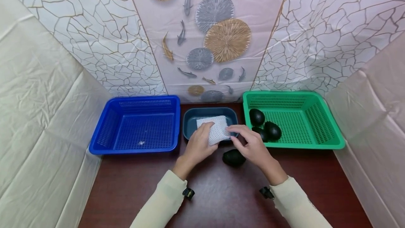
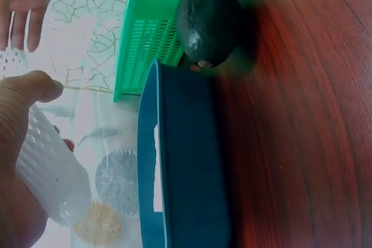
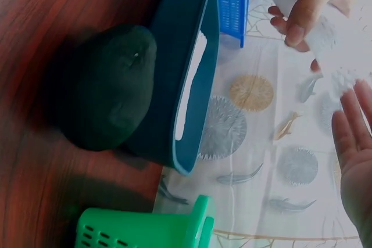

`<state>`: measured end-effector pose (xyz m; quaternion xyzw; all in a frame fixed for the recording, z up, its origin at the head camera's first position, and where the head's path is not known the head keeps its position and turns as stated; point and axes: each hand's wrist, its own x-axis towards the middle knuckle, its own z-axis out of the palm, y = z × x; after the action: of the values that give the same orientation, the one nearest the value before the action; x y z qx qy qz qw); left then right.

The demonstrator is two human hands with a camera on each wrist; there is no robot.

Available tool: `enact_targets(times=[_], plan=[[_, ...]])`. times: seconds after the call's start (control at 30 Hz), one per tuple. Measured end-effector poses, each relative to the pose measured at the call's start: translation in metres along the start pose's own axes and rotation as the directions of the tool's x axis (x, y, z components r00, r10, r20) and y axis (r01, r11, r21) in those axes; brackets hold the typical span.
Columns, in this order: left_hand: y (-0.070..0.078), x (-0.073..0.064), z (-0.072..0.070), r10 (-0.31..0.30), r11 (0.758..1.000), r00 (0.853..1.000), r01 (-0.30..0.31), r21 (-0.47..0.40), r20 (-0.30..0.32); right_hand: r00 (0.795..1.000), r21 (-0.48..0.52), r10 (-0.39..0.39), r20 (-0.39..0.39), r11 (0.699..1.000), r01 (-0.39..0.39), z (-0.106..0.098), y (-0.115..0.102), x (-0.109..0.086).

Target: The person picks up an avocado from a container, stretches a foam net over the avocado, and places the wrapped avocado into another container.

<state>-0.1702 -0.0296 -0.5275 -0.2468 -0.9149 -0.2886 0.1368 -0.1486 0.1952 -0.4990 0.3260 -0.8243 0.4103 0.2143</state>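
My left hand grips a white foam net sleeve, thumb on its near side, above a dark teal tray. At the sleeve's right end is my right hand, its fingertips right at the mesh edge and its fingers fairly straight. A dark avocado lies on the table in front of the tray, between my forearms. Inside the tray, more white material shows over the rim in both wrist views. The sleeve looks flat, with no fruit showing in it.
To the right stands a green basket with three dark avocados at its left side. On the left is a blue basket with a small white scrap on its floor. Patterned cloth walls enclose the brown table.
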Motion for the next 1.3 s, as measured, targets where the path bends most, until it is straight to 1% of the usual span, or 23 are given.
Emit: enact_targets(times=[0.13,0.2,0.27,0.33,0.4,0.53,0.63,0.73,0.83,0.9,1.0,1.1,1.17,1.3], plan=[[-0.004,-0.001,-0.002,-0.014,1.0,1.0,0.015,-0.017,0.026,1.0,-0.011,0.031,-0.004,0.999,-0.031,-0.006,0.005,-0.007],[-0.006,-0.002,-0.003,-0.01,1.0,1.0,0.009,0.003,0.023,1.0,-0.025,0.031,0.0,0.999,-0.031,-0.008,0.009,-0.012],[-0.009,-0.003,-0.005,0.009,0.999,1.0,-0.009,0.035,0.002,1.0,-0.049,0.027,0.015,0.998,-0.026,-0.009,0.014,-0.017],[-0.012,-0.004,-0.006,0.027,0.997,0.999,-0.026,0.067,-0.02,0.999,-0.075,0.028,0.04,0.997,-0.025,-0.008,0.018,-0.023],[-0.014,-0.005,-0.007,0.041,0.996,0.999,-0.039,0.077,-0.036,0.997,-0.103,0.039,0.073,0.994,-0.032,-0.007,0.022,-0.029],[-0.018,-0.007,-0.009,0.048,0.998,0.998,-0.046,0.053,-0.043,0.986,-0.165,0.088,0.141,0.984,-0.065,-0.005,0.027,-0.04],[-0.021,-0.008,-0.01,0.04,0.999,0.998,-0.039,0.035,-0.044,0.966,-0.199,0.159,0.204,0.973,-0.118,-0.003,0.028,-0.048],[-0.023,-0.009,-0.013,0.027,0.999,0.999,-0.026,0.03,-0.046,0.931,-0.233,0.238,0.276,0.957,-0.175,0.0,0.03,-0.055],[-0.025,-0.009,-0.014,0.023,0.999,0.999,-0.022,0.027,-0.048,0.901,-0.263,0.287,0.325,0.943,-0.205,0.003,0.033,-0.06],[-0.027,-0.01,-0.015,0.029,0.999,0.998,-0.028,0.029,-0.056,0.892,-0.279,0.295,0.342,0.939,-0.203,0.005,0.034,-0.063],[-0.03,-0.011,-0.015,0.047,0.998,0.996,-0.044,0.033,-0.076,0.886,-0.298,0.294,0.357,0.935,-0.19,0.01,0.038,-0.068],[-0.032,-0.013,-0.016,0.067,0.997,0.993,-0.064,0.04,-0.094,0.883,-0.328,0.281,0.376,0.931,-0.157,0.016,0.042,-0.073],[-0.033,-0.014,-0.017,0.072,0.997,0.993,-0.068,0.04,-0.092,0.877,-0.352,0.276,0.394,0.926,-0.133,0.019,0.045,-0.075],[-0.034,-0.015,-0.018,0.067,0.997,0.995,-0.064,0.039,-0.07,0.839,-0.395,0.312,0.446,0.91,-0.128,0.023,0.047,-0.077]])
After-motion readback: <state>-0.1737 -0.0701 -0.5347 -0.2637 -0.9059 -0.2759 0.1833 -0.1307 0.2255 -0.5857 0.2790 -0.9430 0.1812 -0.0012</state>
